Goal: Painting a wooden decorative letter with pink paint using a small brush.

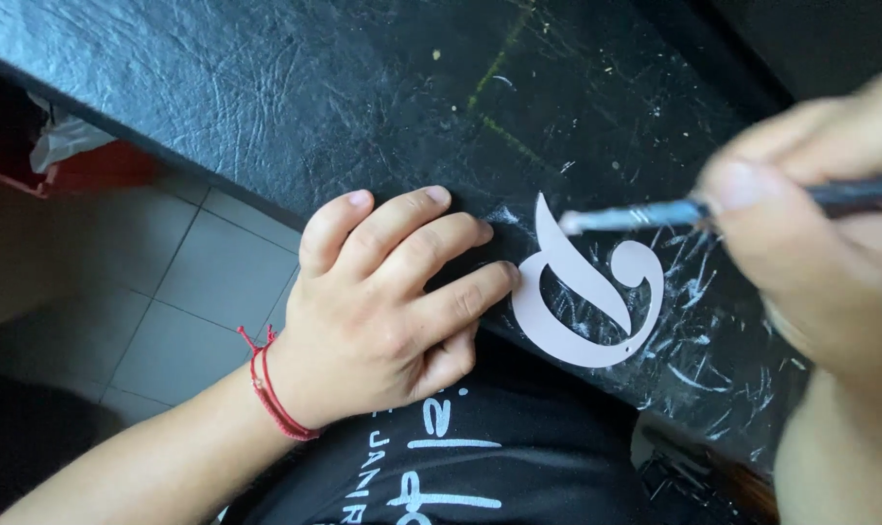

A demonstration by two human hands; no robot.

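On the black work surface (266,87), near its front edge, lay a thin white cut-out letter (588,309), flat, with a curling loop and a pointed top tail. Left of the cut-out, the left hand (382,301) rested palm down, fingers together and slightly bent; the fingertip nearest the cut-out touched or almost touched its left edge, apparently pinning it. A red string bracelet (271,389) sat on that wrist. Right of the cut-out and above it, the right hand (820,214), blurred, was clamped on a slim dark-handled tool (655,214) with a metal ferrule; its pale tip sat at the cut-out's upper tail. Brush or blade: could not tell. White scratches and flecks (693,292) covered the surface around the cut-out, mostly to its right.

Handling judgement: the cut-out looked very light, thin and somewhat flexible, likely card or plastic sheet. Narrow strokes and the pointed tail would bend or tear easily. It would slide on the smooth surface unless pressed down. Best hold looked to be flat finger pressure on the wide left curve, or a pinch at that outer edge, away from the thin tail.
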